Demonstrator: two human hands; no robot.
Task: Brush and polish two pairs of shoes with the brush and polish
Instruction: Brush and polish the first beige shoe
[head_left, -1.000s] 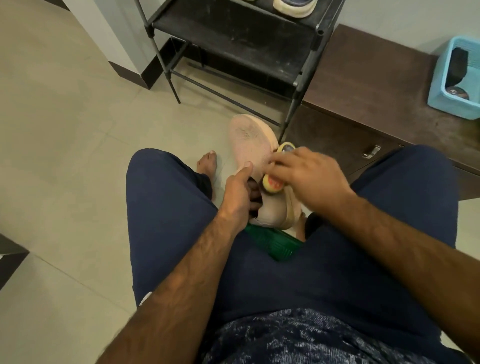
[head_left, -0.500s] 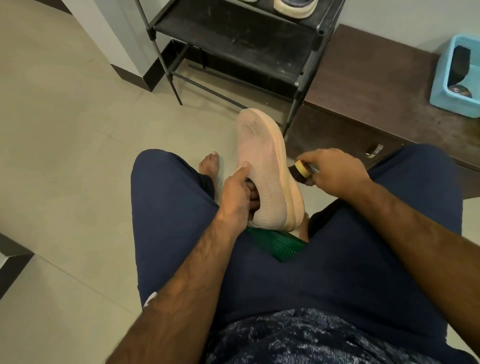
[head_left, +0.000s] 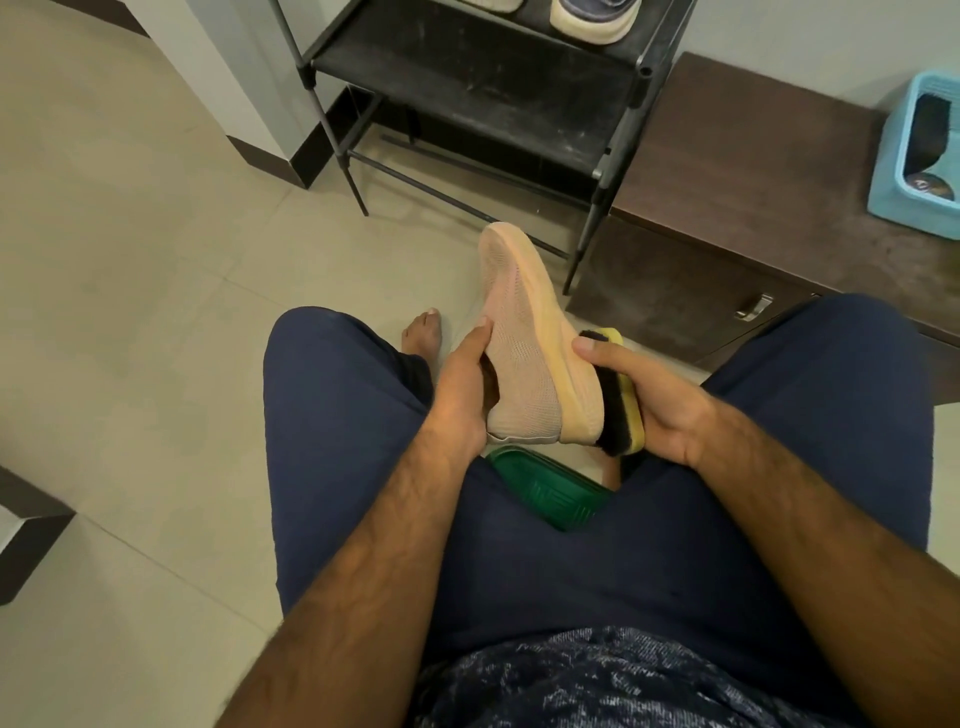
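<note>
Moved: my right hand (head_left: 660, 400) has brought the brush (head_left: 618, 395) bristles-first against the sole.
Left hand (head_left: 462, 395): fingers clamped inside the peach knit shoe's (head_left: 519, 338) opening.
Shoe: between my knees, toe pointing away.
Brush: yellow-backed, black bristles, gripped tight.
Basket (head_left: 893, 171): blue plastic, holds a polish tin (head_left: 930, 188).

open floor (head_left: 130, 322) left, shoe rack (head_left: 467, 93) ahead

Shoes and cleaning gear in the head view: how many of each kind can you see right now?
Shoes: 3 (pink shoe held in the left hand; two partly cut off on the rack, and)
Brushes: 2 (yellow brush in the right hand; black brush in the blue basket)
Polish tins: 1
Total: 6
</note>
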